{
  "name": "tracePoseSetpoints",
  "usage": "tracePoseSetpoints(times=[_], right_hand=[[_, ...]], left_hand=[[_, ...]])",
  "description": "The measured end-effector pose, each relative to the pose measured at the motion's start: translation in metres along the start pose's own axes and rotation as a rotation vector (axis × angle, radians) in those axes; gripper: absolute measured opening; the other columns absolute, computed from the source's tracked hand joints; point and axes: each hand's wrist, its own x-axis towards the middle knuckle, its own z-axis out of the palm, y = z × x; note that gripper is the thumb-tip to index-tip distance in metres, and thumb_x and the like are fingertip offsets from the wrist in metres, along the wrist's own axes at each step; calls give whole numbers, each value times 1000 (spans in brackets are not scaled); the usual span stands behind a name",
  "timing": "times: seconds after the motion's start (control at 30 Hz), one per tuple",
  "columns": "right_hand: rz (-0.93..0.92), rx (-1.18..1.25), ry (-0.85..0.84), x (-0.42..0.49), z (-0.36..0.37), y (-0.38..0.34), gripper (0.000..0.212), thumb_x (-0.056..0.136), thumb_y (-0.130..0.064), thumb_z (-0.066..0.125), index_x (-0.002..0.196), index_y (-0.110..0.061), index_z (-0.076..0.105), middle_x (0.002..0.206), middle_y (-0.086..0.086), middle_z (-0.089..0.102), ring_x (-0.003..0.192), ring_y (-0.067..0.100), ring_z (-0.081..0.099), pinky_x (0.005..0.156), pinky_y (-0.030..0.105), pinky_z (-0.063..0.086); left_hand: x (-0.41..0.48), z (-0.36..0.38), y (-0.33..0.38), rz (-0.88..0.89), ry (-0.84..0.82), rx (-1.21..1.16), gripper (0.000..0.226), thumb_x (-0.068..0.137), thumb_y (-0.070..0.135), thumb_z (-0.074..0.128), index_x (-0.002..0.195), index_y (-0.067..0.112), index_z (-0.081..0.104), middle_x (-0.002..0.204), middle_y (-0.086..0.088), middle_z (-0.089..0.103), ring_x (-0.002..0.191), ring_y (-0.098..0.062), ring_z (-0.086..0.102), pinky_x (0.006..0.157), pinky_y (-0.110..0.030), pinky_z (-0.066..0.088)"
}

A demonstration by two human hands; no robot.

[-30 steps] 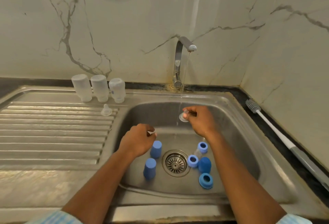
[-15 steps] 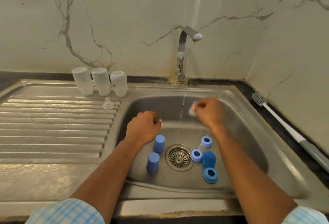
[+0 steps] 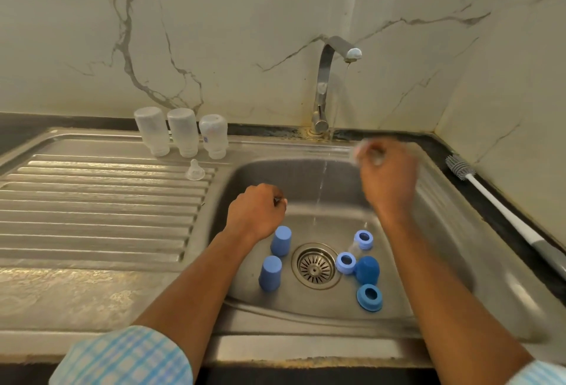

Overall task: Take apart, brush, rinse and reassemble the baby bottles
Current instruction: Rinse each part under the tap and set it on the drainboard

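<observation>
Three clear baby bottles [image 3: 183,132] stand upside down at the back of the drainboard, with a clear teat [image 3: 195,170] in front of them. In the sink basin [image 3: 435,231] lie two light blue caps [image 3: 281,240], a dark blue cap [image 3: 367,269] and three blue collar rings [image 3: 346,262]. My right hand [image 3: 389,176], blurred, pinches a clear teat [image 3: 357,152] just right of the running water, near the basin's back rim. My left hand [image 3: 257,213] hovers over the basin's left side with its fingers curled round a small white thing that is mostly hidden.
The tap [image 3: 324,84] runs a thin stream into the basin near the drain [image 3: 315,265]. A long white bottle brush [image 3: 502,210] lies on the dark counter to the right. Marble walls close in the back and right. The ribbed drainboard [image 3: 92,207] stretches left.
My right hand has lifted the teat up and to the right, out of the water stream. My left hand has kept its place and its hold.
</observation>
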Motion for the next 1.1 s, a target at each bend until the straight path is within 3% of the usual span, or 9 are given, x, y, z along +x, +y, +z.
tracePoseSetpoints(times=[0.07,0.2,0.33,0.47,0.6,0.73,0.87,1.0,1.1], right_hand=[[192,-202,-304,-12,13,23,20,92,-24,65,83,-9,72,85,11,73,77,23,67,65,31,50],[-68,149,175,12,-4,-1,9,93,-23,66,89,-17,70,84,-9,68,78,7,62,72,10,44],[134,-209,-358,-13,12,20,15,93,-23,64,81,-17,71,80,2,71,74,19,66,71,30,54],[-28,16,87,7,3,6,11,94,-23,63,92,-16,72,85,-7,67,78,8,60,67,5,39],[178,-278,-329,-13,16,23,21,93,-25,63,86,-10,75,80,5,71,73,22,65,71,34,55],[70,-97,78,2,11,13,22,98,-27,55,87,-14,68,78,-4,62,68,13,54,60,26,41],[231,-365,-354,-10,22,30,27,93,-26,61,76,-7,70,63,5,63,58,18,54,60,35,49],[84,-136,-16,6,16,24,21,95,-31,60,83,-18,69,74,-6,63,68,16,56,67,30,45],[218,-344,-480,-10,27,34,27,91,-29,66,84,-4,73,74,12,70,65,25,63,71,40,55]], left_hand=[[-1,1,-1,-1,-3,5,22,98,31,54,108,24,73,92,2,72,80,-18,66,78,-39,58],[3,0,-5,-22,9,-7,22,98,32,54,106,25,73,88,2,71,78,-20,66,77,-40,58],[0,2,-3,-5,-16,10,23,99,32,54,111,24,72,95,1,72,82,-20,66,78,-38,58],[3,0,-7,-23,6,-6,24,98,33,55,112,25,72,99,1,73,86,-20,67,81,-40,58],[0,3,-4,-7,-10,-2,24,99,32,55,113,24,72,99,1,73,85,-19,67,80,-39,58],[3,3,-7,-16,-1,-11,24,98,32,55,113,24,72,98,1,73,84,-19,67,80,-39,59],[2,5,-6,-18,-5,-1,23,98,32,55,111,23,72,94,1,72,81,-20,67,79,-39,59],[3,1,-8,-35,15,-7,23,99,32,54,112,25,71,96,1,72,83,-19,67,79,-38,58],[0,-2,-8,-36,13,3,24,98,32,52,110,22,72,95,0,72,82,-20,66,78,-37,58]])
